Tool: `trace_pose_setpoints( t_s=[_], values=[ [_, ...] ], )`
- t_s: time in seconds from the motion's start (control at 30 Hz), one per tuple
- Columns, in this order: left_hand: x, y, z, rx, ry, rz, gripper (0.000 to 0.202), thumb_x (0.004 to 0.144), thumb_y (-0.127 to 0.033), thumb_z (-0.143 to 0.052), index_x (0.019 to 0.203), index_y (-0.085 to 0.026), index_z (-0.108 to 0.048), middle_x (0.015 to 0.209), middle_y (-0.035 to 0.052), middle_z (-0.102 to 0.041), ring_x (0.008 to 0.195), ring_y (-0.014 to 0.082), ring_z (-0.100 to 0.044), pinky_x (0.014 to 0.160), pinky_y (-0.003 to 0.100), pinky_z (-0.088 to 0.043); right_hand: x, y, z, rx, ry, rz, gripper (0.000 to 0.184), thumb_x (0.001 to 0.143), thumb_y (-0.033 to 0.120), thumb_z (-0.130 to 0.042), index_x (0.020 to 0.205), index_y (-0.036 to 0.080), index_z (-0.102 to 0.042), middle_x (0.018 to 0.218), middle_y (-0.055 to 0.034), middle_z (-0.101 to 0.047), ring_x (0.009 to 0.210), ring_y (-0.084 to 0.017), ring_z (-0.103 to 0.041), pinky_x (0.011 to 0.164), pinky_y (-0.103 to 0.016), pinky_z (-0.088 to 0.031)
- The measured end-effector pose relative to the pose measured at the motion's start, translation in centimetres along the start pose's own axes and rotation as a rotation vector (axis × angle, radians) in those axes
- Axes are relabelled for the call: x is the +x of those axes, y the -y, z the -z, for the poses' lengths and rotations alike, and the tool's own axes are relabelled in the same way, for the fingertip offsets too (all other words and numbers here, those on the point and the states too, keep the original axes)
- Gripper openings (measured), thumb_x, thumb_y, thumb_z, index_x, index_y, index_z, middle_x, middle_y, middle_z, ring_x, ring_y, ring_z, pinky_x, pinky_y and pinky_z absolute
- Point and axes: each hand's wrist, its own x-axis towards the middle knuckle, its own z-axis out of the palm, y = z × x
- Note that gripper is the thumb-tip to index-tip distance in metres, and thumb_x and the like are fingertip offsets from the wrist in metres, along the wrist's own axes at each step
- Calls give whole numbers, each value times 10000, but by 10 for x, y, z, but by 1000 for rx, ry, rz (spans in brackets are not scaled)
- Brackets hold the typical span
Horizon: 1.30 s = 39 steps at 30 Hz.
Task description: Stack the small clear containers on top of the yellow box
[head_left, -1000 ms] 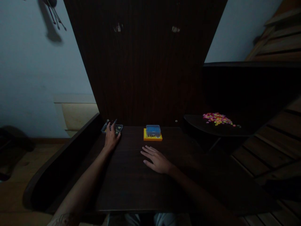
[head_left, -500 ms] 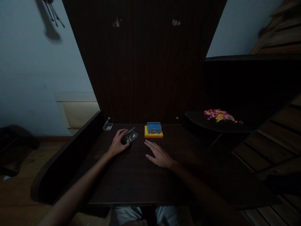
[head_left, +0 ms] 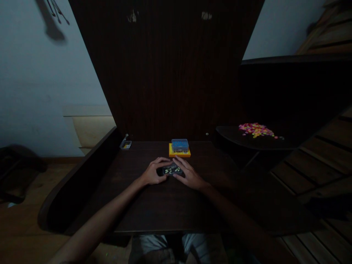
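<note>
Between my two hands is a small clear plastic box (head_left: pixel 172 169) with pale yellowish pieces inside. My left hand (head_left: pixel 156 171) grips its left end, fingers along the far side and thumb on the near side. At the right end my right hand (head_left: pixel 190 174) holds it the same way, fingertips at the far edge and thumb at the near corner. Just beyond the hands, a clear box with blue contents (head_left: pixel 180 144) sits on a yellow box (head_left: pixel 187 154). My fingers partly cover the held box, and I cannot tell whether its lid is fully down.
A small open clear box (head_left: pixel 125 145) with yellow bits stands at the desk's far left corner. Pink, red and yellow small pieces (head_left: pixel 257 130) lie heaped on a dark corner shelf (head_left: pixel 231 138) to the right. A raised side panel (head_left: pixel 79 178) borders the desk's left.
My left hand has brought the clear box rightward to the middle, and its lid no longer stands raised. My right hand, previously empty, has closed on the box's right end.
</note>
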Motion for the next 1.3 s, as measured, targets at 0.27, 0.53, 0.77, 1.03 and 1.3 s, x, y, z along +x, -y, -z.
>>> trace_pose_setpoints(
  t_s=[0.27,0.53,0.77,1.03,1.3],
  values=[
    [-1,11,-12,71,35,-109,418,748,-163,-621,1153,-245,-684,1280,98,-615,1205,257,-555,1002,477,-474,-2,-13,-4,-65,-9,75,442,919,299,-563,1355,230,-538,1442,-122,-461,1319,-255,-420,1089,-481,-395],
    [-2,15,-15,106,22,-184,317,843,-279,-635,1155,-245,-681,1260,113,-629,1208,249,-550,975,464,-504,-1,-15,-6,-74,-29,90,381,906,278,-585,1283,229,-611,1415,-122,-494,1299,-264,-436,1061,-474,-433],
    [-3,14,-13,140,61,-211,326,872,-284,-604,1190,-241,-659,1299,119,-597,1246,253,-512,992,469,-496,0,-17,-8,-65,-50,116,360,898,266,-595,1253,214,-635,1398,-140,-507,1281,-268,-452,1045,-476,-445],
    [-4,12,-15,168,76,-141,372,864,-289,-604,1234,-258,-626,1330,108,-570,1270,260,-494,1022,486,-471,-2,-17,-9,-70,2,14,416,901,293,-585,1310,213,-577,1463,-147,-421,1324,-290,-413,1069,-514,-397],
    [4,5,-10,111,8,52,608,777,-333,-687,1349,-225,-511,1334,108,-545,1222,256,-549,1042,438,-468,9,-4,12,124,-57,-44,405,829,289,-664,1217,224,-564,1251,-103,-554,1205,-239,-516,1051,-439,-414]
  ],
)
